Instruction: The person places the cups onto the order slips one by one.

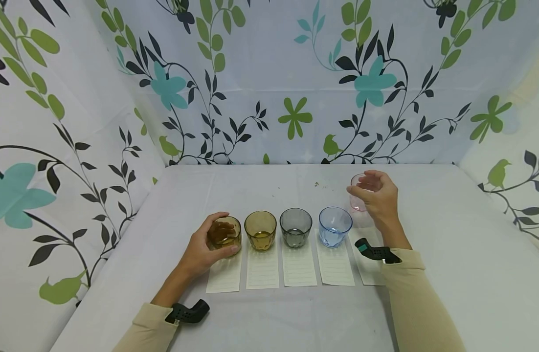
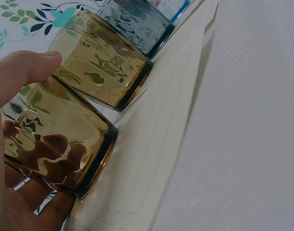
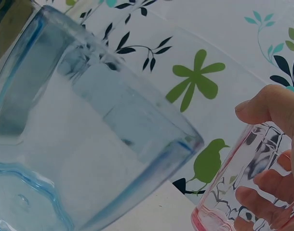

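Note:
My left hand holds the leftmost amber glass, thumb at the near side and fingers round the far side. In the left wrist view the fingers show through this glass. A second amber glass stands beside it, followed by a grey glass and a blue glass. Behind and right of the blue one, my right hand grips a clear pink glass between thumb and fingers. Whether that glass touches the table cannot be told.
Several lined paper strips lie side by side on the white table, their far ends near the row of glasses. A patterned cloth hangs behind the table and at both sides. Both wrists wear black camera bands.

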A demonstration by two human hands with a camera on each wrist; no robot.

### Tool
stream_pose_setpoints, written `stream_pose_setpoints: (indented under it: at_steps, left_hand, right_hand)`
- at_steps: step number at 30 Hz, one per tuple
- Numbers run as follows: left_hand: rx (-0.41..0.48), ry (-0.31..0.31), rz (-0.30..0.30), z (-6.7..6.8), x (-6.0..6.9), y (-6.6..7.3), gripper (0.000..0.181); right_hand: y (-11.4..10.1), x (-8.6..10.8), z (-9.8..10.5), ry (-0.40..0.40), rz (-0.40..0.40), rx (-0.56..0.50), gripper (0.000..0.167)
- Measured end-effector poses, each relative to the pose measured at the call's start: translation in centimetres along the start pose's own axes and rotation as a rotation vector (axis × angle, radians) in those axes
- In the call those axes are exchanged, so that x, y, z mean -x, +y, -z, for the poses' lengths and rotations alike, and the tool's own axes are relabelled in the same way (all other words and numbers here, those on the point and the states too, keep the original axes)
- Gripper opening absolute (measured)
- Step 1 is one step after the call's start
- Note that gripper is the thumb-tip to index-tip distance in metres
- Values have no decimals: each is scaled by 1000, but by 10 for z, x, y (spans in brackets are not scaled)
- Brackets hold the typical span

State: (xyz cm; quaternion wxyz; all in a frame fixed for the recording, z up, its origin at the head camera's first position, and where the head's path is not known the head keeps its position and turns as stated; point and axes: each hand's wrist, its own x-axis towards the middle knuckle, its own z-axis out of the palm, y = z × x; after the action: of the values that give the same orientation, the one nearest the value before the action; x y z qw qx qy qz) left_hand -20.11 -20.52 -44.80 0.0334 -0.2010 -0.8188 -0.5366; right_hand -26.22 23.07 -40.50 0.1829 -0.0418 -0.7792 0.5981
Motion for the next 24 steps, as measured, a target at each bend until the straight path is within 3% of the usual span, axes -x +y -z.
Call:
stream_pose_setpoints:
  at_steps: [24]
  left_hand:
    - [-6,-5,-4,0,0,1,79]
  right_hand:
    - [-9,-2,4,25,79,-34,63]
